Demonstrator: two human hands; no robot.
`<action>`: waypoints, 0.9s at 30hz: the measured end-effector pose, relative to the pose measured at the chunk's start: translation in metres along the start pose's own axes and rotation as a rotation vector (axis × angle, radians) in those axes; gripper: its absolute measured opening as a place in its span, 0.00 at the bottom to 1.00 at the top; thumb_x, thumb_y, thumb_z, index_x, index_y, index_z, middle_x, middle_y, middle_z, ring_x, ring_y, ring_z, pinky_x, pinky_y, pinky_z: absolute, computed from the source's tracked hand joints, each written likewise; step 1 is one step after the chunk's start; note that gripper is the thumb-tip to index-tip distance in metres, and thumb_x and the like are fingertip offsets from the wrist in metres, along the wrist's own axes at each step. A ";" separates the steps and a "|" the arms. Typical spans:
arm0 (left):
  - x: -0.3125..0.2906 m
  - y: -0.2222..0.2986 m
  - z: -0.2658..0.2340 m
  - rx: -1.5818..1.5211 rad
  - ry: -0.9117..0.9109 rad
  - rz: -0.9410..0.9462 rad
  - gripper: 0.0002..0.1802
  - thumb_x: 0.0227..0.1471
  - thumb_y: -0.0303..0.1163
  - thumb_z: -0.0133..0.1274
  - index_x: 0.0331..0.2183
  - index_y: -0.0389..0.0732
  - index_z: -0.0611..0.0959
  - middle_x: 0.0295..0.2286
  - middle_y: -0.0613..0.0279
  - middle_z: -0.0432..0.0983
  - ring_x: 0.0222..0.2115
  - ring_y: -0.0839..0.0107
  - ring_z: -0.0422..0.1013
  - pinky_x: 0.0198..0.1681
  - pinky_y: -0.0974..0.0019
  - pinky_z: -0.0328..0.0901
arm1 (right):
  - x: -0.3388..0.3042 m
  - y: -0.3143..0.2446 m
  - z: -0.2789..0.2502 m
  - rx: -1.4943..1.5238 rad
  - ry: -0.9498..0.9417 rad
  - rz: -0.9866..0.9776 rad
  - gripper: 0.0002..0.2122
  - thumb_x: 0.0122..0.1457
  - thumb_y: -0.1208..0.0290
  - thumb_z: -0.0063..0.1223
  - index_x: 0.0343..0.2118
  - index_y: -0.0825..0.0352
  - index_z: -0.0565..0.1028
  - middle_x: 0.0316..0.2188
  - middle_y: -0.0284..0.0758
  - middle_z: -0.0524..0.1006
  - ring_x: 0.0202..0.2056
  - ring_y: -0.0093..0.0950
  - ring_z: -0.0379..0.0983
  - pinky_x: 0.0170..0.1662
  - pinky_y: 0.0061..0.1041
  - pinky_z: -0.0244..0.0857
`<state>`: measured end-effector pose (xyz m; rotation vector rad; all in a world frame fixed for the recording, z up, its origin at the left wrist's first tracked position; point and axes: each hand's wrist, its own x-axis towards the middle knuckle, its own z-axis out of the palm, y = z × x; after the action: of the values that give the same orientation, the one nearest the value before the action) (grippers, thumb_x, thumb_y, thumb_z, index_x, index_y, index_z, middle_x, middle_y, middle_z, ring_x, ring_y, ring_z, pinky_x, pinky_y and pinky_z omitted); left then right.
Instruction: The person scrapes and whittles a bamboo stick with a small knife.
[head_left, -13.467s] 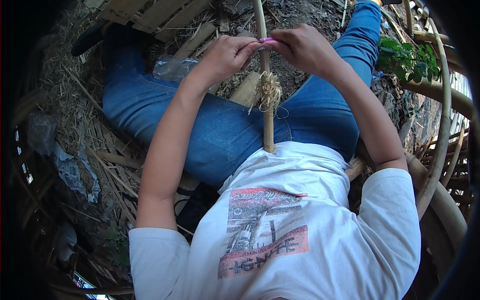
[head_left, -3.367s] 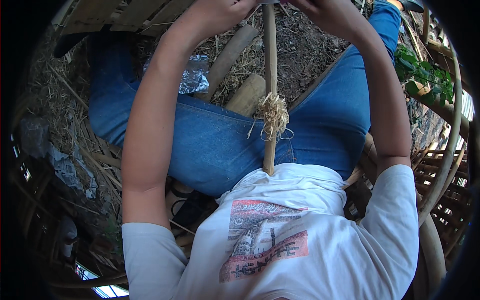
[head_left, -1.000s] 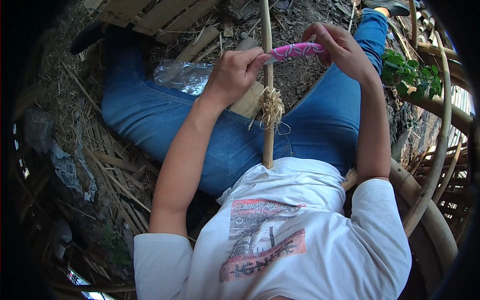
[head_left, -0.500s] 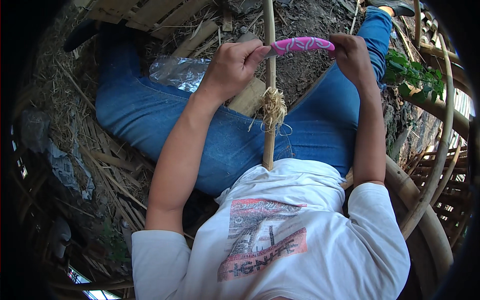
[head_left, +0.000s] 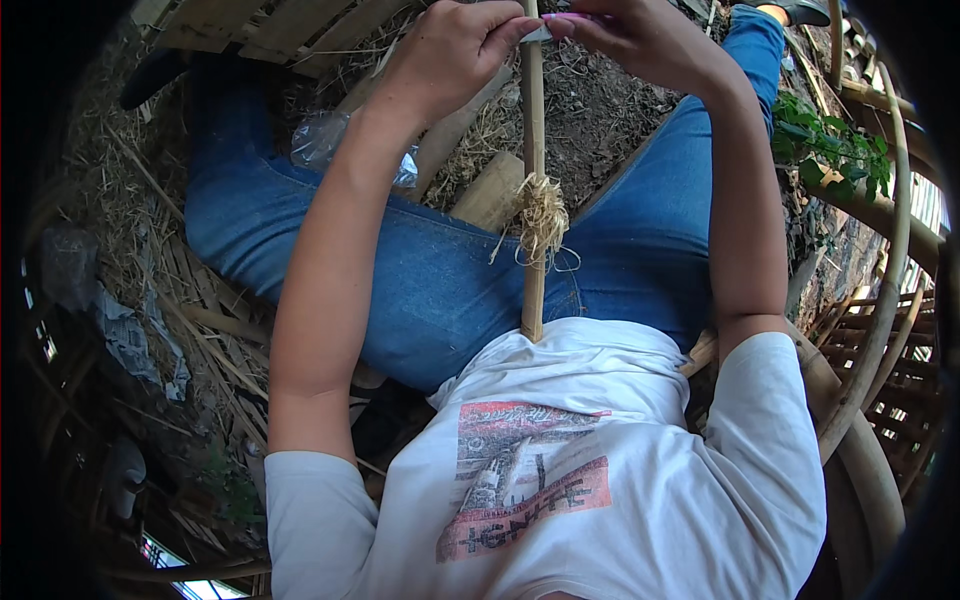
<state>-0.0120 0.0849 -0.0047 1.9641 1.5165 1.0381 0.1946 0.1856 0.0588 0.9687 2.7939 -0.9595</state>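
We see our left hand and right hand, fingers gripping a knife across a stick, a clear wrapper lying below, contents indistinct.

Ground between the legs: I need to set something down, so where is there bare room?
Mostly bare soil lies right of the stick, bordered by the right leg and, toward the picture's top, the right hand. Left of the stick is crowded with bamboo pieces, straw and clear plastic.
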 end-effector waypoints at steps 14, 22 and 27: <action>0.041 -0.004 -0.025 -0.373 -0.267 -0.392 0.15 0.68 0.35 0.46 0.33 0.35 0.79 0.19 0.69 0.69 0.20 0.78 0.65 0.24 0.69 0.61 | 0.039 0.016 -0.004 0.083 0.217 0.005 0.15 0.65 0.59 0.59 0.37 0.67 0.85 0.22 0.35 0.81 0.20 0.21 0.71 0.24 0.26 0.66; 0.041 -0.008 -0.018 -0.251 -0.202 -0.217 0.17 0.67 0.36 0.48 0.29 0.34 0.79 0.18 0.65 0.72 0.21 0.76 0.67 0.24 0.66 0.63 | 0.033 0.029 0.013 0.058 0.333 -0.166 0.13 0.66 0.61 0.57 0.38 0.67 0.85 0.21 0.36 0.80 0.21 0.23 0.71 0.25 0.29 0.66; 0.031 -0.007 -0.023 -0.120 -0.229 -0.235 0.15 0.65 0.36 0.49 0.32 0.35 0.82 0.19 0.62 0.73 0.21 0.74 0.68 0.26 0.65 0.63 | 0.026 0.020 0.024 0.135 0.278 -0.128 0.13 0.67 0.63 0.56 0.43 0.68 0.84 0.24 0.38 0.82 0.23 0.25 0.75 0.26 0.29 0.68</action>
<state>-0.0305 0.1147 0.0131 1.7095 1.4792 0.7594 0.1809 0.1984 0.0228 1.0216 3.0871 -1.1218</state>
